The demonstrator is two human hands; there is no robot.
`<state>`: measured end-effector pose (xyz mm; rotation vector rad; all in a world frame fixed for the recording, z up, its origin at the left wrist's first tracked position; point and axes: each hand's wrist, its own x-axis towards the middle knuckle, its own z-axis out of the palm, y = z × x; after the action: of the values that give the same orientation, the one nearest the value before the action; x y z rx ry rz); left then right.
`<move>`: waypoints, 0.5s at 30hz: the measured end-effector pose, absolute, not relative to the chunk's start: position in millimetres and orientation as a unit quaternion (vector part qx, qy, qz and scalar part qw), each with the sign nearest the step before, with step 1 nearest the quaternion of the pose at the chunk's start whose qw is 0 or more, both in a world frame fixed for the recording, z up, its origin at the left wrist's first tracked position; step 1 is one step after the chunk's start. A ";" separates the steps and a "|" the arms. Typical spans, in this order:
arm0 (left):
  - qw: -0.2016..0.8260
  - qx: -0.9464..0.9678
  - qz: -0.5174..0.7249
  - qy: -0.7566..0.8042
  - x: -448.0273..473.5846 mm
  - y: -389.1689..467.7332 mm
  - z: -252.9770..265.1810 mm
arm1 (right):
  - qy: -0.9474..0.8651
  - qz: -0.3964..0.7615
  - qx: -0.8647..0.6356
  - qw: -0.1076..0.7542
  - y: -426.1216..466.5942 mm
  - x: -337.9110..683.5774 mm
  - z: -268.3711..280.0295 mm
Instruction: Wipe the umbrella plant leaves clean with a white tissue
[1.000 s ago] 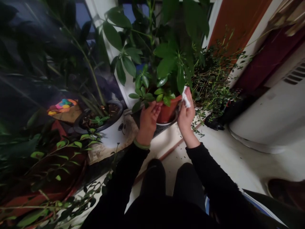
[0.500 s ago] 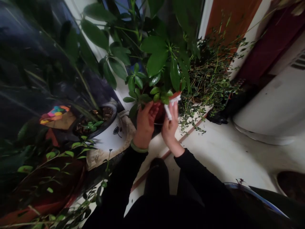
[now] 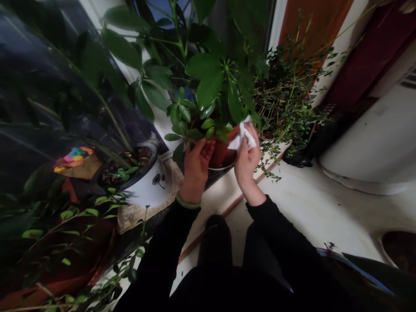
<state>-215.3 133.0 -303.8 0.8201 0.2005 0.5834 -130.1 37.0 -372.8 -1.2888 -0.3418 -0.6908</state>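
A reddish-brown flowerpot [image 3: 223, 152] on a pale saucer stands in front of me, with a broad-leaved green plant [image 3: 208, 80] rising from it. My right hand [image 3: 248, 162] is closed on a crumpled white tissue [image 3: 243, 138] at the right side of the pot. To the left of the pot is my left hand [image 3: 196, 171], cupped with its fingers loosely bent and apart, close to the pot wall and the low leaves. Nothing shows in it; whether its fingertips touch the pot is hard to see.
On the left stands a white pot [image 3: 147, 184] with a dark rim. A trailing small-leaved plant [image 3: 289, 99] grows at the right, beside a white cylinder [image 3: 370, 143]. A brown pot [image 3: 97, 264] lies low at the left, and a blue-rimmed container [image 3: 357, 268] at the lower right.
My right hand has moved right and slightly up with the tissue, away from the left hand, and more of the pot's front shows. My left hand has barely moved.
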 end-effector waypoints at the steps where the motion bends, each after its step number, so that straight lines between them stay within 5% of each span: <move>1: 0.872 0.391 0.278 0.098 -215.4 132.9 -303.2 | -0.161 -0.315 -0.597 0.720 35.9 -124.7 -369.6; 15: 0.876 0.383 0.275 0.098 -215.6 131.6 -303.6 | -0.222 -0.327 -0.569 0.721 27.6 -100.4 -387.8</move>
<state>-215.6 131.6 -303.6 0.8000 0.2055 0.5729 -100.4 27.6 -387.8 -1.2581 -0.4903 -0.7236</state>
